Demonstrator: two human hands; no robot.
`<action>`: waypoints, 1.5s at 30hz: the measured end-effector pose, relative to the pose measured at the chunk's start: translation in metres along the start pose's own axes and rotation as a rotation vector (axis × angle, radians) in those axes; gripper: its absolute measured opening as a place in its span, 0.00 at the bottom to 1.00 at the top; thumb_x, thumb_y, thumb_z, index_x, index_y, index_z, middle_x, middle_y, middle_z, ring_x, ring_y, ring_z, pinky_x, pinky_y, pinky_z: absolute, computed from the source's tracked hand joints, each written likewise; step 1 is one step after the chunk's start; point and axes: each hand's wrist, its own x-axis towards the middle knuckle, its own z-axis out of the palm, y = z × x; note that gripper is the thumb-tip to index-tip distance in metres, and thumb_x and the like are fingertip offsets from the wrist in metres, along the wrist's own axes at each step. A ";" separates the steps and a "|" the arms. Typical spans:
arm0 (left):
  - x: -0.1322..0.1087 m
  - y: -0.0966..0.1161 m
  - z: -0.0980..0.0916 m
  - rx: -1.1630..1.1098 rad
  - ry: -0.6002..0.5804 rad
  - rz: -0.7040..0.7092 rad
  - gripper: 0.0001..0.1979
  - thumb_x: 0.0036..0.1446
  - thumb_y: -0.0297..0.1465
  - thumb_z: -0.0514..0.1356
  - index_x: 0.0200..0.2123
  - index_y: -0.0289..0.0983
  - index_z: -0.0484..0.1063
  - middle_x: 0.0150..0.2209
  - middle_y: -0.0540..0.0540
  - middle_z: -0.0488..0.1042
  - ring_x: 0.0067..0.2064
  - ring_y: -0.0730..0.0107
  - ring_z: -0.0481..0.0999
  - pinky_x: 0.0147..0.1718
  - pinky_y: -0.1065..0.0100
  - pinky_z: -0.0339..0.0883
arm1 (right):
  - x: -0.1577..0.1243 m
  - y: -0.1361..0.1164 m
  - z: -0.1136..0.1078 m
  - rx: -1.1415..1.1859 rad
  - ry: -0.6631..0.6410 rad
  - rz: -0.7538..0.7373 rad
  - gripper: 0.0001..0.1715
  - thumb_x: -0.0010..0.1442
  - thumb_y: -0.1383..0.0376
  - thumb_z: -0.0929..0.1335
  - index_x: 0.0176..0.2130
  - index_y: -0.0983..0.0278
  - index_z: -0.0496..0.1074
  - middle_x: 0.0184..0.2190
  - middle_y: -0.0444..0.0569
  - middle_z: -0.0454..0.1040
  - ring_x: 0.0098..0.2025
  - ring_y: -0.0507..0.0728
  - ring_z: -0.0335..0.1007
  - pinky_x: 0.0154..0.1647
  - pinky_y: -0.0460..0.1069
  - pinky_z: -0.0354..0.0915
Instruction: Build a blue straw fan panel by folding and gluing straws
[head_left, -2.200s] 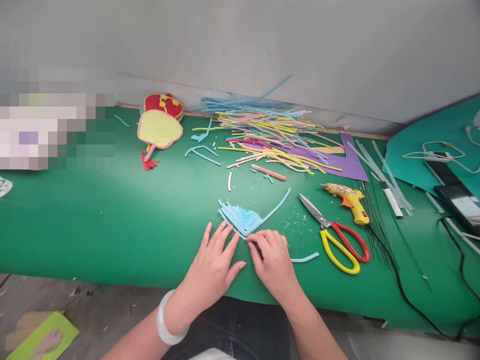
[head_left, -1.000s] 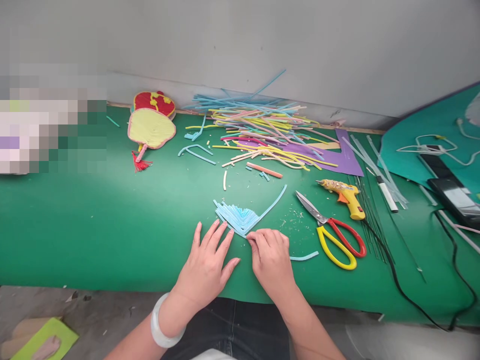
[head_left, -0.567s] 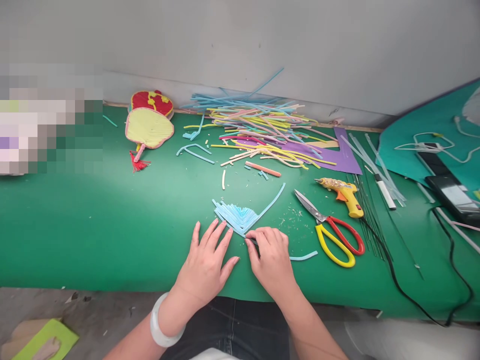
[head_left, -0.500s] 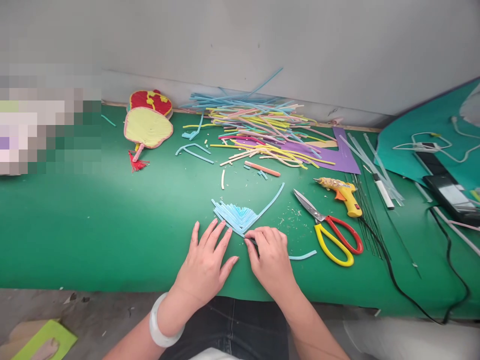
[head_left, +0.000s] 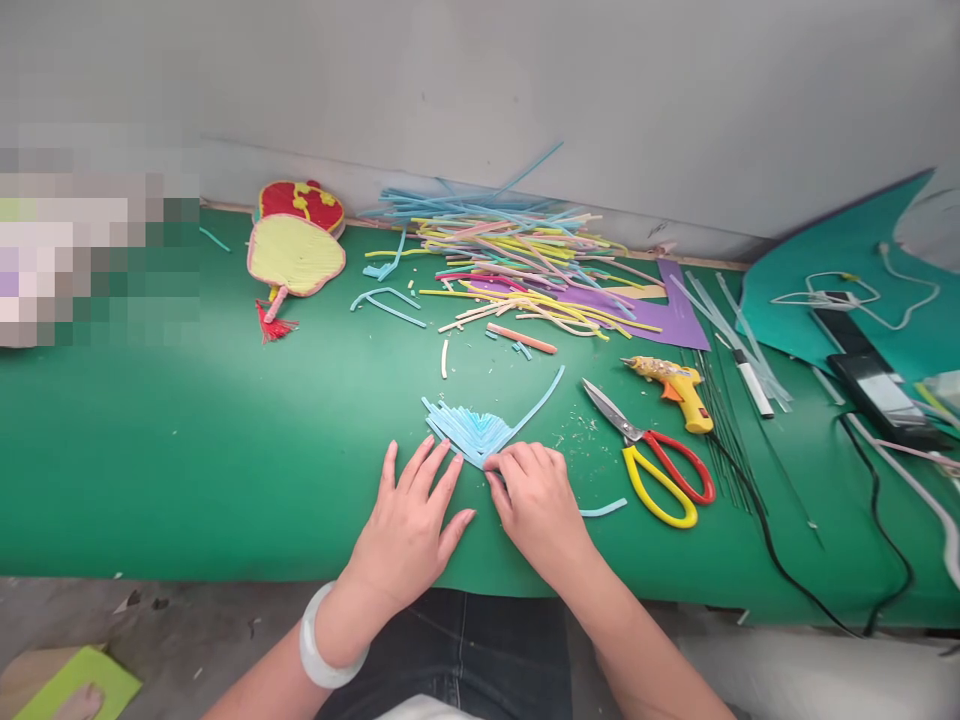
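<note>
Near the green table's (head_left: pixel 187 450) front edge, the blue strip fan (head_left: pixel 469 428) lies flat, seemingly half built: several strips joined, one long strip (head_left: pixel 540 398) untrimmed. Left hand (head_left: pixel 409 525) rests open beside it; right hand (head_left: pixel 536 500) curls over its tip, grip unclear

Soft, even daylight, brightest mid-table (head_left: pixel 225 420), faint shadows, sharp focus, bowed edges, and a pixelated patch (head_left: pixel 97 250) at left.
</note>
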 end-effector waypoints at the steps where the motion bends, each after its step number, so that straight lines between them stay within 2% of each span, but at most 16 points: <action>1: 0.000 0.000 0.000 -0.004 -0.001 -0.003 0.24 0.67 0.37 0.54 0.62 0.32 0.65 0.63 0.33 0.67 0.66 0.45 0.62 0.63 0.34 0.52 | 0.000 0.001 0.000 -0.003 0.000 -0.007 0.05 0.66 0.71 0.65 0.38 0.63 0.70 0.35 0.48 0.74 0.39 0.58 0.66 0.44 0.53 0.55; 9: -0.001 0.002 -0.002 -0.040 -0.010 -0.035 0.23 0.68 0.37 0.53 0.62 0.33 0.66 0.63 0.34 0.67 0.67 0.47 0.61 0.65 0.35 0.49 | 0.005 0.008 0.000 -0.030 -0.004 -0.105 0.07 0.67 0.71 0.65 0.37 0.63 0.71 0.34 0.47 0.74 0.37 0.57 0.65 0.43 0.52 0.55; 17: 0.000 0.001 0.000 -0.053 0.017 -0.035 0.22 0.68 0.37 0.53 0.60 0.33 0.68 0.62 0.34 0.69 0.66 0.45 0.63 0.64 0.33 0.50 | 0.012 0.014 -0.005 -0.077 -0.071 -0.244 0.10 0.67 0.74 0.63 0.37 0.63 0.71 0.33 0.47 0.73 0.38 0.56 0.65 0.43 0.53 0.56; 25: 0.001 0.001 0.001 -0.069 0.025 -0.038 0.22 0.67 0.37 0.53 0.59 0.33 0.69 0.61 0.34 0.70 0.65 0.45 0.64 0.64 0.33 0.50 | 0.024 0.019 -0.013 -0.155 -0.123 -0.460 0.10 0.66 0.75 0.64 0.36 0.63 0.72 0.34 0.48 0.73 0.38 0.57 0.64 0.49 0.54 0.57; 31: 0.001 0.001 0.001 -0.059 0.019 -0.030 0.22 0.68 0.37 0.53 0.59 0.33 0.68 0.61 0.34 0.70 0.65 0.45 0.64 0.64 0.33 0.50 | 0.035 0.021 -0.020 -0.222 -0.153 -0.618 0.14 0.68 0.74 0.61 0.35 0.62 0.72 0.30 0.46 0.70 0.35 0.57 0.63 0.49 0.54 0.60; 40: 0.001 0.001 -0.001 -0.059 0.019 -0.031 0.22 0.68 0.37 0.53 0.59 0.33 0.68 0.61 0.34 0.70 0.65 0.45 0.64 0.64 0.33 0.50 | 0.045 0.021 -0.025 -0.186 -0.183 -0.724 0.17 0.66 0.76 0.60 0.34 0.62 0.73 0.29 0.46 0.70 0.35 0.57 0.63 0.49 0.54 0.61; 45: 0.001 0.002 0.000 -0.061 0.029 -0.032 0.21 0.68 0.38 0.52 0.59 0.33 0.69 0.61 0.35 0.70 0.65 0.45 0.65 0.63 0.33 0.51 | 0.048 0.023 -0.028 -0.202 -0.187 -0.777 0.14 0.66 0.75 0.63 0.33 0.62 0.73 0.29 0.45 0.70 0.36 0.56 0.64 0.50 0.54 0.60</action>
